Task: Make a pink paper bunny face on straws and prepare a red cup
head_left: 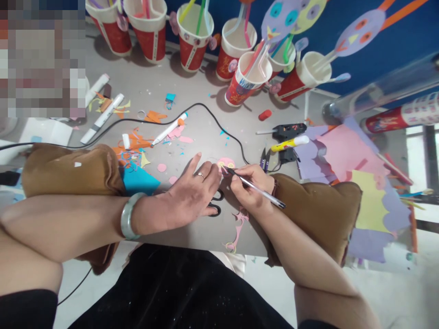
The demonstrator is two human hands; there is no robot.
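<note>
My left hand (pixel 188 189) lies palm down on the table, little finger and thumb spread. Its fingertips rest at the edge of a small pink paper face (pixel 227 163) with round yellow eyes. In my right hand (pixel 252 183), a clear-barrelled black pen (pixel 260 192) is gripped, its tip at the paper face. Partly beneath my left hand are the black handles of scissors (pixel 216 209). A pink paper offcut (pixel 239 226) lies close by, toward the table edge. Pink paper circles (pixel 162 167) lie left of my left hand.
Red paper cups (pixel 194 55) with straws and paper faces line the back. A black cable (pixel 202 105) crosses the table. Brown cushions (pixel 72 171) flank my forearms. Right are a black glue gun (pixel 290 131), a yellow marker (pixel 290 143) and coloured paper sheets (pixel 343 151). Scraps (pixel 137 139) lie left.
</note>
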